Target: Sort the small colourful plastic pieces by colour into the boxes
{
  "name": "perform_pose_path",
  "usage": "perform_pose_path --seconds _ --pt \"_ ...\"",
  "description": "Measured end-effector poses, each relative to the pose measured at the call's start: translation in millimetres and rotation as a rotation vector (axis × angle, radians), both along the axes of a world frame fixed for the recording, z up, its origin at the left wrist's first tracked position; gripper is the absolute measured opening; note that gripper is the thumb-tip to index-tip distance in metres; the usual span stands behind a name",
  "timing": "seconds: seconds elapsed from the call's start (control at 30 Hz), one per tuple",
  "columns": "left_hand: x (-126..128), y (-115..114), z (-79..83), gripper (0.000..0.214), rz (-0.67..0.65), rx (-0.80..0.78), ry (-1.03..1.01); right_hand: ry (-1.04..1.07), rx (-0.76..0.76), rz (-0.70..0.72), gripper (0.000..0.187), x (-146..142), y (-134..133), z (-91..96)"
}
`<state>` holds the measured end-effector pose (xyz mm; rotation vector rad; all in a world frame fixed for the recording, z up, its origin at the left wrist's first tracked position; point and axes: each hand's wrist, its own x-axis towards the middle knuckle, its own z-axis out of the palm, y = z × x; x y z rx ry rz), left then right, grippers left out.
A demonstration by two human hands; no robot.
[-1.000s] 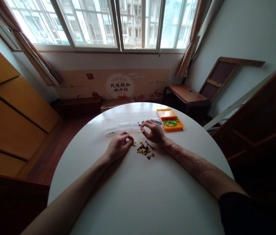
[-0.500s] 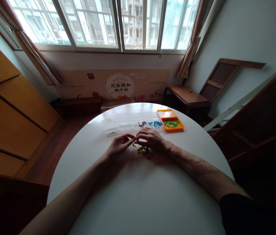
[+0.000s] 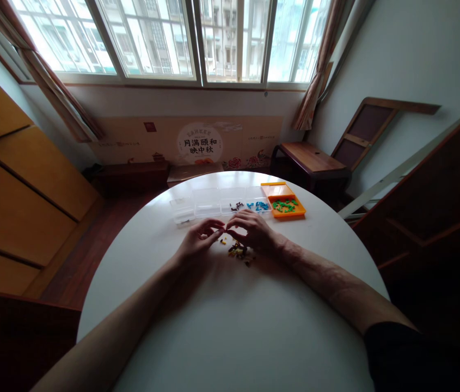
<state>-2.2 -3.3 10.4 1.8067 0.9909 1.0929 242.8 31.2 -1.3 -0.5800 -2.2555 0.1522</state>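
Observation:
My left hand point(image 3: 196, 244) and my right hand point(image 3: 254, 231) meet fingertip to fingertip over a small heap of dark and yellow pieces point(image 3: 238, 251) on the round white table point(image 3: 233, 326). Both hands are pinched with curled fingers, and whatever sits between the fingertips is too small to name. Just beyond the hands lies a clear compartment box point(image 3: 213, 202) with a few dark and blue pieces in its right cells. An orange tray point(image 3: 285, 206) with green pieces stands to the right of it.
A wooden stool point(image 3: 309, 158) and a leaning wooden frame point(image 3: 370, 125) stand past the table's far right. Wooden panels point(image 3: 17, 185) line the left side. A printed board point(image 3: 197, 142) rests under the window.
My right hand came back from the clear box to the heap. My left hand lifted its fingers, and the fingertips of both hands now meet above the pieces.

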Motion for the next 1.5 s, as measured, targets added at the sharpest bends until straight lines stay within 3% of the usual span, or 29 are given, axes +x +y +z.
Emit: perform_pose_path --seconds 0.3,0.53,0.7,0.9,1.0,1.07,1.17,1.3,1.5 --pt "-4 3 -5.3 0.035 0.090 0.021 0.068 0.330 -0.108 -0.510 0.009 10 26 -8.0" --pt "-6 3 -7.0 0.035 0.066 0.015 0.062 0.415 -0.174 -0.491 0.014 13 32 -13.1" --pt "-10 1 -6.4 0.029 0.057 0.086 0.140 0.434 -0.240 -0.446 0.014 18 30 -5.5" --pt "-16 -5 -3.7 0.018 -0.006 0.250 0.266 0.015 -0.425 -0.157 0.012 36 24 28.2" --pt "-17 -6 -1.6 0.016 -0.055 0.301 0.285 -0.149 -0.455 -0.082 0.012 47 17 51.5" --pt "-16 -6 -1.2 0.016 -0.102 0.350 0.296 -0.289 -0.583 -0.043 0.015 53 9 66.0" --pt "-17 -6 -2.3 0.020 -0.149 0.414 0.353 -0.460 -0.727 -0.076 0.036 57 -4 81.9" --pt "-17 -8 -3.7 0.030 -0.147 0.459 0.475 -0.655 -0.747 -0.214 0.061 46 -25 89.2" --pt "-18 -11 -3.5 0.037 -0.105 0.427 0.558 -0.819 -0.684 -0.264 0.066 26 -41 82.8"
